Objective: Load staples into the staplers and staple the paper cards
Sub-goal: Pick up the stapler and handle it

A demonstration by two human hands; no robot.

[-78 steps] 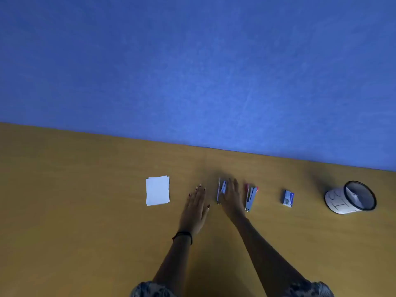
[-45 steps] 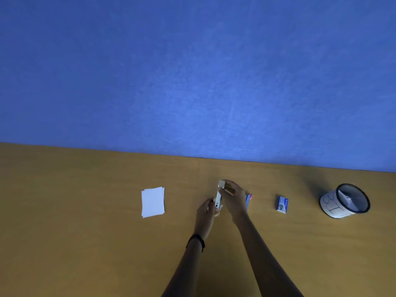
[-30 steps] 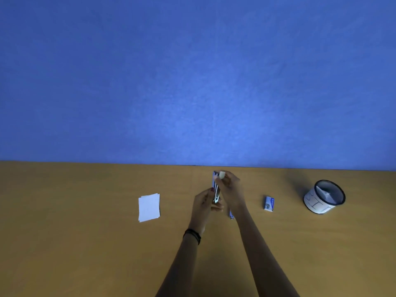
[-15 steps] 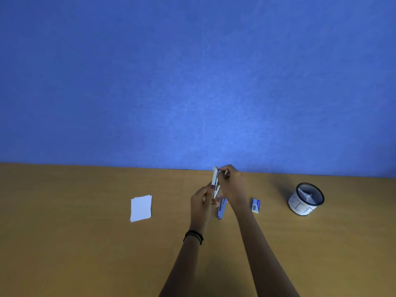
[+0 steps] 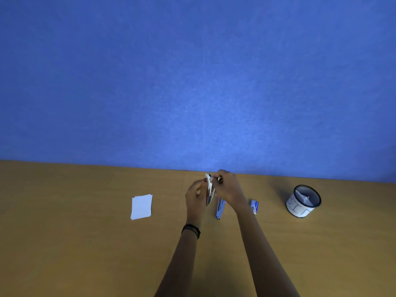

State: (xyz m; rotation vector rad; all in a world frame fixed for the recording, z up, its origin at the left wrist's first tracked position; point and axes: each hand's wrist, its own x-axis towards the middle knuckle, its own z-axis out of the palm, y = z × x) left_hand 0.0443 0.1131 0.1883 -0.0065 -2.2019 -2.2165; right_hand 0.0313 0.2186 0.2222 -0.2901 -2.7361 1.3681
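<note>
Mid-frame my left hand [image 5: 196, 197] grips the stapler [image 5: 209, 190], my right hand [image 5: 228, 188] pinches its top, opening it I judge; next I need staples from the box [image 5: 254, 206].

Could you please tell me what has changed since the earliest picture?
Both hands lay flat on the table; now the left hand and right hand hold one stapler, lifted upright. The second stapler, paper cards, staple box and pot stayed put.
</note>
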